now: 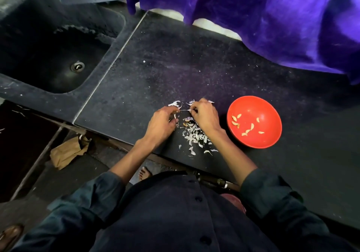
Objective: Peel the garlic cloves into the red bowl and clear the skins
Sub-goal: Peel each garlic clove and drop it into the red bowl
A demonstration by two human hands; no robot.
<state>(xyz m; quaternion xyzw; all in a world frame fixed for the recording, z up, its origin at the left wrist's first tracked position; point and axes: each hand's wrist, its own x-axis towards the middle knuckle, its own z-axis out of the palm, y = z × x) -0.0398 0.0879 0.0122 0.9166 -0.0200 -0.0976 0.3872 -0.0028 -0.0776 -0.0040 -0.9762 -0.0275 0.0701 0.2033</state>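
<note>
A red bowl [272, 118] stands on the dark counter [214, 66] to the right of my hands, with several peeled garlic cloves [246, 124] inside. My left hand [161, 123] and my right hand [204, 115] are close together over a heap of white garlic skins [195, 135]. A thin strip of skin [185, 110] stretches between the fingertips of both hands, and each hand pinches an end. Whether a clove sits in the left fingers is hidden. More skins [174, 103] lie just beyond the hands.
A dark sink [58, 43] with a drain lies at the far left. A purple cloth [272, 18] hangs over the counter's back edge. A brown paper bag [67, 151] lies on the floor below the counter's near edge.
</note>
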